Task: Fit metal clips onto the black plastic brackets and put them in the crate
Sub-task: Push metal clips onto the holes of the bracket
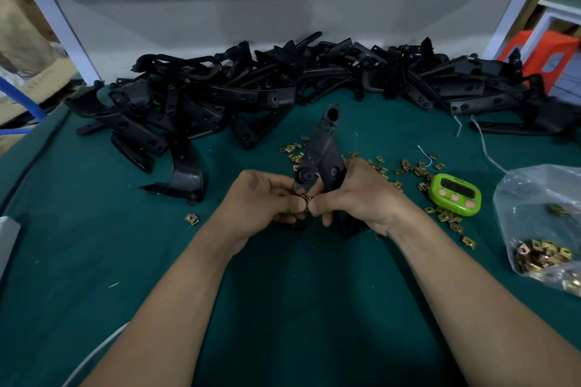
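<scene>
Bracket [320,148] of black plastic, held over the counter [94,245], sits in the right hand's [358,195] curled grip. The left hand's [261,195] grip pinches a brass clip [305,198] at its near end.

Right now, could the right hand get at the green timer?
Probably yes: the green timer lies just right of the right hand, only loose clips between. But that hand grips the black bracket and would need to let go first.
</scene>
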The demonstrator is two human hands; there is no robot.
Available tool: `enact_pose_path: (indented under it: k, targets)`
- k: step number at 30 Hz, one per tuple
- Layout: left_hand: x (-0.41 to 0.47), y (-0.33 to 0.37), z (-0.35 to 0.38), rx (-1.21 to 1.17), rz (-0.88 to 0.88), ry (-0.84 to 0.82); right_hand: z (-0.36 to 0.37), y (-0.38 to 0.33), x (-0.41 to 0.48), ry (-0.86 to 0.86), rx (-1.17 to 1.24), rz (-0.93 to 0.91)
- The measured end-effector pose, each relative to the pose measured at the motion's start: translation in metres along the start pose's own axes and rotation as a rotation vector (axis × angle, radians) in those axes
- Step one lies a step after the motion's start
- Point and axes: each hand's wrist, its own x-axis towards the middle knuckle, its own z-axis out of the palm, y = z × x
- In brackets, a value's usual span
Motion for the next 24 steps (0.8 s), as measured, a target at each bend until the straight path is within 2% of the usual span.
enact_pose_path:
  k: [8,11,12,14,16,19,24]
  targets:
    - [-0.005,0.002,0.002,0.449,0.234,0.193,0.001,0.0,-0.001,0.047,0.08,0.066]
    - [-0.002,0.0,-0.001,0.502,0.273,0.375,-0.009,-0.001,-0.003,0.247,0.117,0.07]
    - [-0.001,-0.001,-0.003,0.543,0.262,0.446,-0.015,-0.002,-0.004,0.31,0.074,0.081]
    - [0.001,-0.006,-0.006,0.707,0.243,0.547,-0.027,-0.003,-0.007,0.381,-0.163,0.13]
    - [0.003,-0.012,-0.005,0.836,0.262,0.568,-0.032,-0.005,-0.009,0.39,-0.466,0.208]
    - [0.006,-0.016,0.0,0.916,0.33,0.571,-0.023,-0.009,-0.007,0.35,-0.746,0.257]
    - [0.006,-0.014,0.01,0.911,0.398,0.446,-0.017,-0.008,-0.004,0.348,-0.803,0.261]
